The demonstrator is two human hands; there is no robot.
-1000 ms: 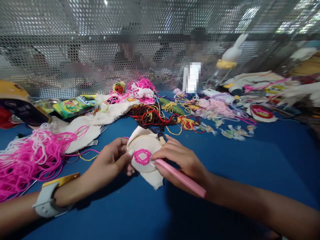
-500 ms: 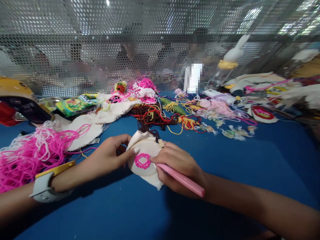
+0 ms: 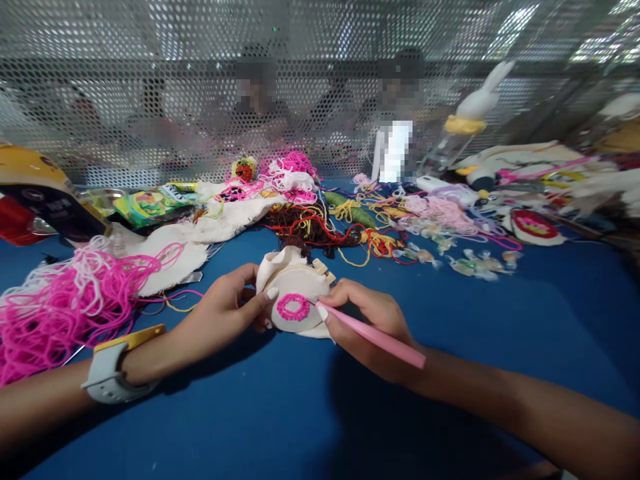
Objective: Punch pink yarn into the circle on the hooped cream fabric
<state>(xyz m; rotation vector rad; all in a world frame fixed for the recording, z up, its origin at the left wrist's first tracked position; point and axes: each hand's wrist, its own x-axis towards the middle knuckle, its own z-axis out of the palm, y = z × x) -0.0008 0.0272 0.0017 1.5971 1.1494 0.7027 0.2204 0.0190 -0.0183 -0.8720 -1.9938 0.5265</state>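
Note:
A small embroidery hoop (image 3: 295, 288) with cream cloth stretched over it lies on the blue table (image 3: 500, 333), a ring of pink stitches (image 3: 293, 307) at its middle. My left hand (image 3: 227, 308) grips the hoop's left edge, thumb on the cloth. My right hand (image 3: 367, 320) holds a pink punch needle (image 3: 373, 337) like a pen, its tip at the right side of the pink ring. A white watch with a yellow band (image 3: 113, 370) is on my left wrist.
A heap of pink yarn (image 3: 65, 300) lies at the left beside cream cloth (image 3: 200, 233). Tangled red, yellow and brown threads (image 3: 320, 230) sit behind the hoop. More yarn, candy wrappers (image 3: 475, 263) and toys fill the right back. A perforated metal screen (image 3: 200, 87) closes the far side, people behind it.
The hoop has been tilted flatter and moved slightly farther away. My right hand drew back a little, so the needle tip sits at the ring's right edge.

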